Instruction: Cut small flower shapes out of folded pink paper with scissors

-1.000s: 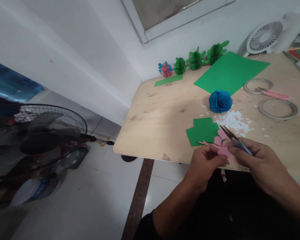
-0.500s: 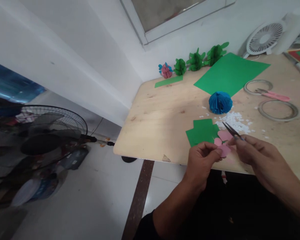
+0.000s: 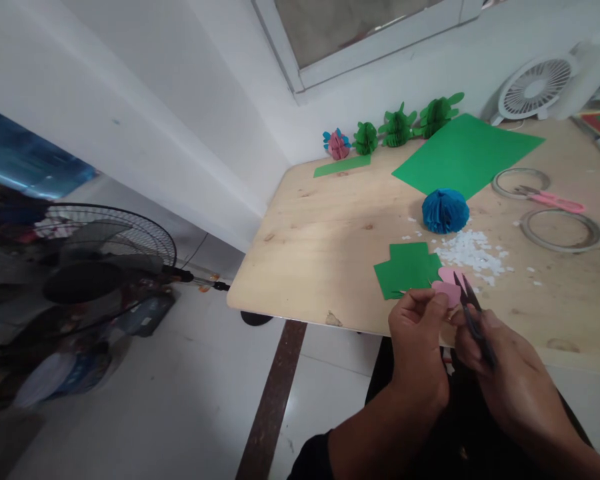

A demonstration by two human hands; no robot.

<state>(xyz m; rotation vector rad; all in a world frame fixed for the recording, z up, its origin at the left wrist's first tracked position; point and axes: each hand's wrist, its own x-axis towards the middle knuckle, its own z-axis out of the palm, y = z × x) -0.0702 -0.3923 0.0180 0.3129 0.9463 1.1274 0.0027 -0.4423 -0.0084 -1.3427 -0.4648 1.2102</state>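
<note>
Near the table's front edge my left hand (image 3: 423, 320) pinches a small piece of pink paper (image 3: 446, 292) between thumb and fingers. My right hand (image 3: 497, 353) grips a pair of dark scissors (image 3: 473, 317), its blades parted and pointing up beside the pink paper. Behind the hands lies more pink paper, partly covered. To the left are green paper pieces (image 3: 407, 263), lying flat. A heap of small white paper bits (image 3: 473, 253) spreads just beyond the blades. Past it sits a blue honeycomb paper ball (image 3: 445, 211).
Pink-handled scissors (image 3: 555, 199) lie by two tape rolls (image 3: 560, 230) on the right. A large green sheet (image 3: 465, 157) covers the back. Several folded paper figures (image 3: 399, 127) line the wall, left of a small white fan (image 3: 536, 87). A floor fan (image 3: 105, 253) stands left.
The scissors have turned and come in with parted blades beside the pink paper. My left hand has shifted slightly right with the paper. The view has tilted a little.
</note>
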